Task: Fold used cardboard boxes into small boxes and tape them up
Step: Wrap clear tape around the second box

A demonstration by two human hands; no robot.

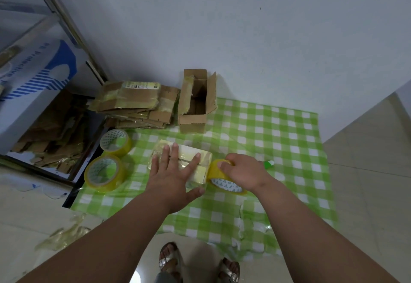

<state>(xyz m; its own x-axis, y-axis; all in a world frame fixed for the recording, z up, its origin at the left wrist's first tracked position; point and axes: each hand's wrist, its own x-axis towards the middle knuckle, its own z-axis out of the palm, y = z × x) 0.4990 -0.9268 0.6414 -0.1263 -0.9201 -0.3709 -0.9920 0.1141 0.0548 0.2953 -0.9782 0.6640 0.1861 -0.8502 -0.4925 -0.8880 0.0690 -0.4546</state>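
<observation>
Pale floor tiles and a plain white wall frame a green-and-white checked cloth (278, 127) spread flat on the floor. At far left, a large white carton with blue print (37, 78) lies on its side, with scraps of brown cardboard spilling from its mouth. Next to it, at the cloth's back left corner, sits a stack of flattened cardboard boxes (135, 102) with old tape on them. In front of that stack two rolls of yellowish tape (106, 171) lie flat, one behind the other, just apart.

Right of the stack, an opened brown box (195, 102) stands with its flaps up, its long axis running from the wall toward the person.

In the middle of the cloth lies the small taped box (184, 160), pale and glossy with tape. Its long axis runs roughly left to right, tilted so the right end lies nearer the person. The left hand (175, 171) lies flat on top of it, fingers straight and spread, pressing it down, thumb at its near edge.

Touching the box's right end is a third tape roll (222, 178), standing on edge. The right hand (242, 171) grips it from above, fingers curled over its rim. Just past that hand, a small green-and-white object (269, 163) rests on the cloth.

At the bottom, two feet in sandals (198, 262) stand on the tiles.
</observation>
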